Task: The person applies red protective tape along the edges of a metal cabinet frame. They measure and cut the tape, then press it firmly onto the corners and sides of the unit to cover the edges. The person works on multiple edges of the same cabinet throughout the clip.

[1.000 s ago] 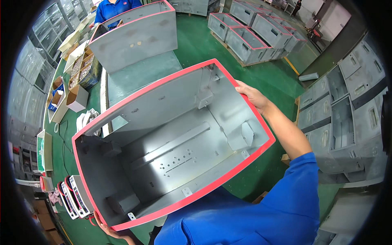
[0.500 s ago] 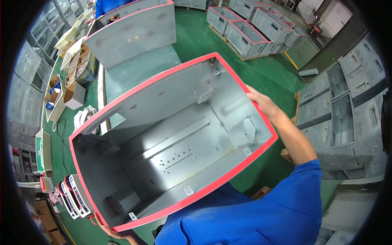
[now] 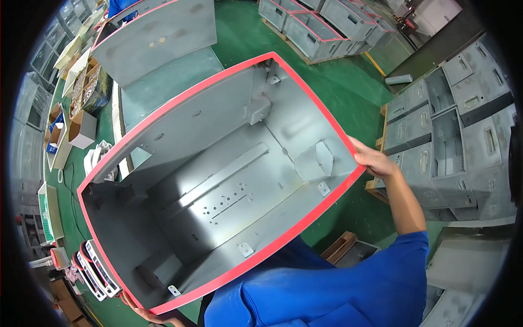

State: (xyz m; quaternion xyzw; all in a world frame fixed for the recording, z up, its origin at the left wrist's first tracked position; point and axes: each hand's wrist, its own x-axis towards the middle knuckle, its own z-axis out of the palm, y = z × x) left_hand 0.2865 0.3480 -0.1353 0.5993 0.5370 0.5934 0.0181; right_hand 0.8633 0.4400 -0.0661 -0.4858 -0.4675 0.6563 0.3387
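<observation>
A large grey sheet-metal cabinet shell (image 3: 218, 158) fills the middle, its open side facing me and its rim edged in pink. Inside it are brackets, a raised rail and a row of punched holes. My right hand (image 3: 373, 159) grips the right rim near the closest right corner, fingers wrapped round the outside. At the lower-left corner my left hand (image 3: 140, 312) holds the cabinet from below, with most of its fingers hidden behind the rim.
Beyond stands a similar panelled cabinet (image 3: 158, 43) on a workbench (image 3: 169, 82), with a person in a blue sleeve (image 3: 122, 6) behind it. Grey cabinets (image 3: 419, 131) are stacked on pallets at right; pink-rimmed ones (image 3: 313, 35) stand at the back. Small parts boxes (image 3: 81, 129) line the left.
My right hand has slid along the right rim toward the near right corner. The cabinet sits slightly farther left and higher in view, and the surroundings have shifted left too.
</observation>
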